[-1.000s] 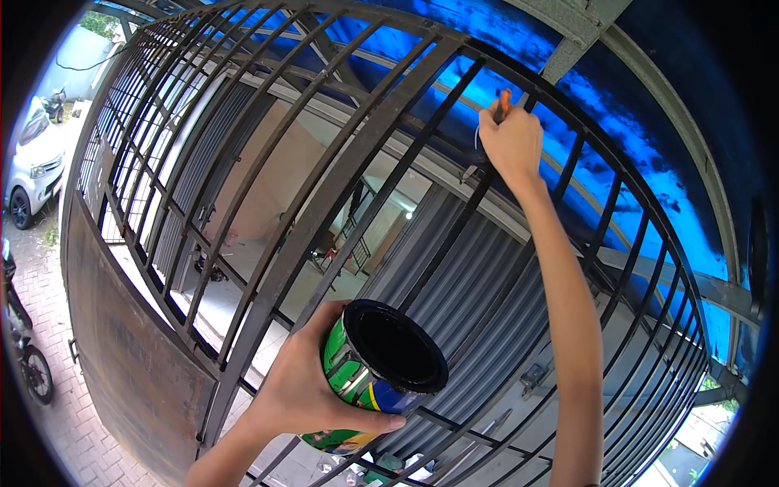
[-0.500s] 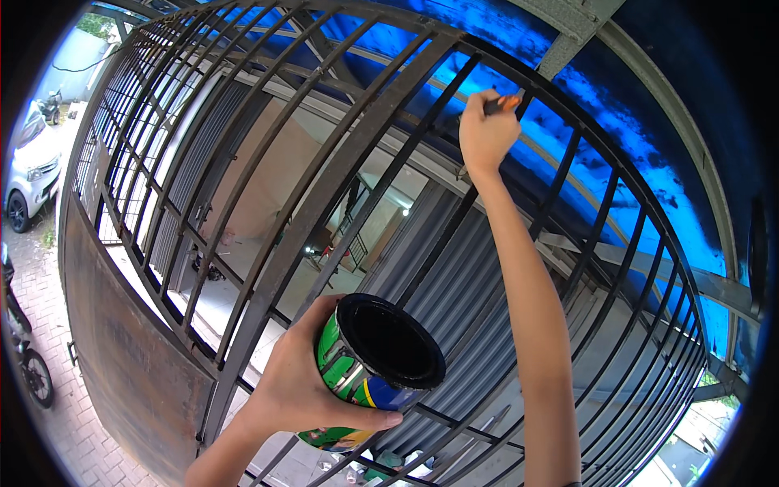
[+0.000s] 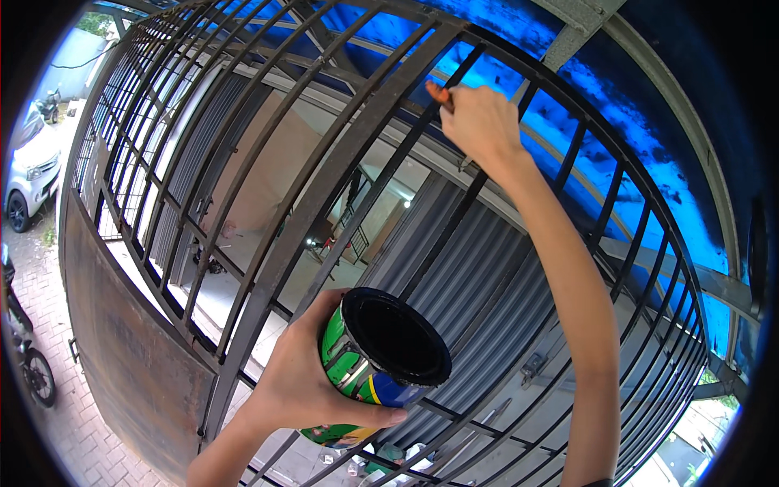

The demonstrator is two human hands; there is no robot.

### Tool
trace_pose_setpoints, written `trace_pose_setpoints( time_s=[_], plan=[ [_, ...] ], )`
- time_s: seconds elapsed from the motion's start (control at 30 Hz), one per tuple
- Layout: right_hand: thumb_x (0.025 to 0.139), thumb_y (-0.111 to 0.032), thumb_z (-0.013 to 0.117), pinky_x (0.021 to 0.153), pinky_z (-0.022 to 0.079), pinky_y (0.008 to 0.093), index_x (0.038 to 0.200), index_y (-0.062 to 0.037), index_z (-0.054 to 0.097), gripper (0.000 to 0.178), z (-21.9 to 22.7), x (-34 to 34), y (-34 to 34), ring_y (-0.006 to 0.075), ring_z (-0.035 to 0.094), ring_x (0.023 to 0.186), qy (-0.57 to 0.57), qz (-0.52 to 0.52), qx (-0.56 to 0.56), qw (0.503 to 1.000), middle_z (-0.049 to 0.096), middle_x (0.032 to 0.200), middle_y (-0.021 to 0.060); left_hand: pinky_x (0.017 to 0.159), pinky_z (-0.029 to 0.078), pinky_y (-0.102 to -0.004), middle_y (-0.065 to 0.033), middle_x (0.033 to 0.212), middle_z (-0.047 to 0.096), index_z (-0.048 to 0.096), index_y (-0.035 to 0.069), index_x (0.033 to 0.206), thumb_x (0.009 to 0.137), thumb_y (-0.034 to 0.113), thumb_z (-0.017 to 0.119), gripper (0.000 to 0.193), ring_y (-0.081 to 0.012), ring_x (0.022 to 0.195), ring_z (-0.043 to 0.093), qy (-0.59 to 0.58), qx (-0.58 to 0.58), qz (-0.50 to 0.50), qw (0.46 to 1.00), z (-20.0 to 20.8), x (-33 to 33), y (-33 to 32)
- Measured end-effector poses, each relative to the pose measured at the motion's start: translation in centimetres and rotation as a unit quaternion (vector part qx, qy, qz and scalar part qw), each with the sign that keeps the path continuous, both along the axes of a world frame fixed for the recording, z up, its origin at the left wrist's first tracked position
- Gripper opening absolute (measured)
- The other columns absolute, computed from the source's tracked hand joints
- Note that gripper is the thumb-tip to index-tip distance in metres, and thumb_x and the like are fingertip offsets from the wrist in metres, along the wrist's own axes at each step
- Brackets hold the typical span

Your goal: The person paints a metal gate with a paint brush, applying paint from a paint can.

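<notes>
Both hands closed — left hand (image 3: 304, 381) round paint can (image 3: 377, 357)

paint can (image 3: 381, 357) | round, open | green, yellow, blue label | lower centre

— What lies past the fingers (image 3: 454, 101)?

— A blue roof sheet (image 3: 649, 162) overhead, bright with daylight, on grey steel beams (image 3: 568, 36).

— And below the fingers?

— Grey corrugated shutters (image 3: 479, 284) and a beige wall (image 3: 268, 162), with a pale concrete floor (image 3: 219, 292) in an open bay.

— Off to the left of them?

— A rusty metal panel (image 3: 130, 357), brick paving (image 3: 73, 430), a white car (image 3: 28, 174) in sun, and part of a motorbike (image 3: 28, 365) at the edge.
</notes>
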State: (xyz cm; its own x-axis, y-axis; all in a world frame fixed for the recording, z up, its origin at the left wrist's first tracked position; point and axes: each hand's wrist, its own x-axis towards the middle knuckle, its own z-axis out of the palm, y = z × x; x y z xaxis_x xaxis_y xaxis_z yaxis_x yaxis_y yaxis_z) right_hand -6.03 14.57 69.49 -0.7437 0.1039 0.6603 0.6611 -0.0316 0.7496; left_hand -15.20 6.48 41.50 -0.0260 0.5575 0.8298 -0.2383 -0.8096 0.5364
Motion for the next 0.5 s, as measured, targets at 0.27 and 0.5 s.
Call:
trace_pose_setpoints(
  time_s=[0.27, 0.5],
  plan=[
    [0.075, -0.024, 0.058, 0.062, 0.05, 0.0432, 0.078, -0.0066, 0.066, 0.02, 0.3, 0.3, -1.4, 0.0347, 0.062, 0.069, 0.1, 0.029, -0.041, 0.994, 0.062, 0.072, 0.0181, 0.086, 0.043, -0.0294, -0.0141, 0.097, 0.059, 0.047, -0.004, 0.11, 0.04, 0.036, 0.084, 0.09, -0.0225, 0.088, 0.06, 0.006, -0.01, -0.002, 1.0, 0.0, -0.3, -0.1],
    [0.073, -0.022, 0.055, 0.063, 0.047, 0.044, 0.063, -0.0019, 0.06, 0.023, 2.2, -3.0, 0.2, 0.038, 0.059, 0.063, 0.208, 0.322, -0.052, 0.922, 0.058, 0.059, 0.0194, 0.086, 0.043, -0.0298, -0.0143, 0.098, 0.059, 0.046, -0.004, 0.112, 0.04, 0.036, 0.084, 0.091, -0.0235, 0.09, 0.06, 0.015, -0.022, 0.01, 1.0, -0.3, -0.1, -0.1]
  ],
)
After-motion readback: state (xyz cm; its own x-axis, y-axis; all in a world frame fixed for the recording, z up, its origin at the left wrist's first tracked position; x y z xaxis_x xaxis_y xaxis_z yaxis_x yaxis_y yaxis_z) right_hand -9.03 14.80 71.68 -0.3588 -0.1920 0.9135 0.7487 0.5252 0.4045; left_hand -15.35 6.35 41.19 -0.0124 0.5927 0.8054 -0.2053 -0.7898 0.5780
